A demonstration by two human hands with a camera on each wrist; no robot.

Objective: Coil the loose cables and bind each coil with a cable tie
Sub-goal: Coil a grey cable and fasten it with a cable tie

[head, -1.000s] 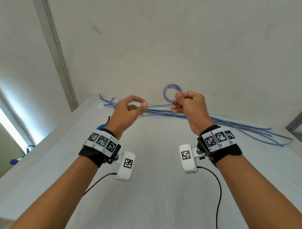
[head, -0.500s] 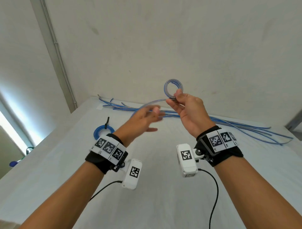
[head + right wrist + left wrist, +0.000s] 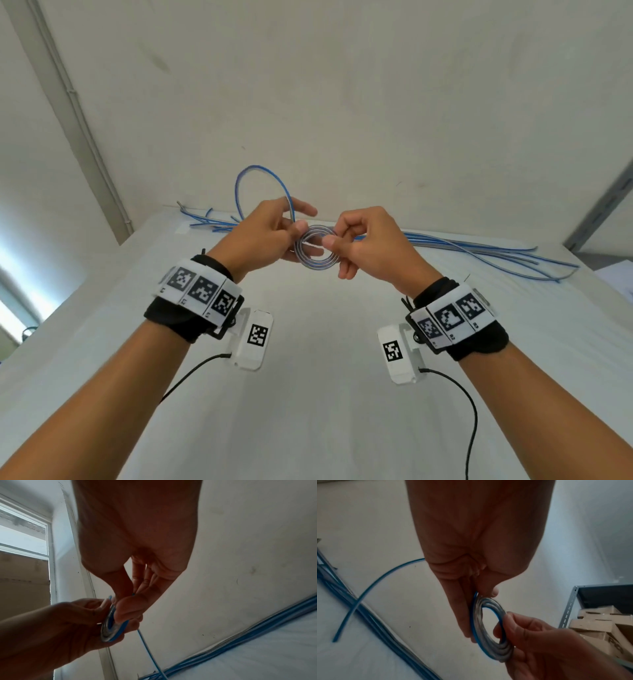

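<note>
Blue-and-grey cable makes up a small, tight coil (image 3: 315,251) held up in mid-air at the centre of the head view, between the two hands and above the white bench (image 3: 308,394). At its left rim the left hand (image 3: 263,236) pinches the turns between thumb and fingers, and the left wrist view shows the other fingers laid flat along the ring. Its right rim is gripped by the right hand (image 3: 366,246), thumb on the near face and curled fingers behind.

Several turns look wound already and lie neatly side by side. One tail (image 3: 260,181) remains loose: it rises from the left hand's grip in a wide arc toward the upper middle of the frame and drops back toward the bench's far edge. By my reading this coil is close to finished, with that last length to wrap in. No cable tie is visible on it, or anywhere else in these views, so binding is not yet done.

Farther back, a bundle of loose cables (image 3: 479,250) lies straight along the bench's far edge against the wall, stretching from centre left to the right. None of those is coiled, so most of the job seems to lie ahead.
</note>
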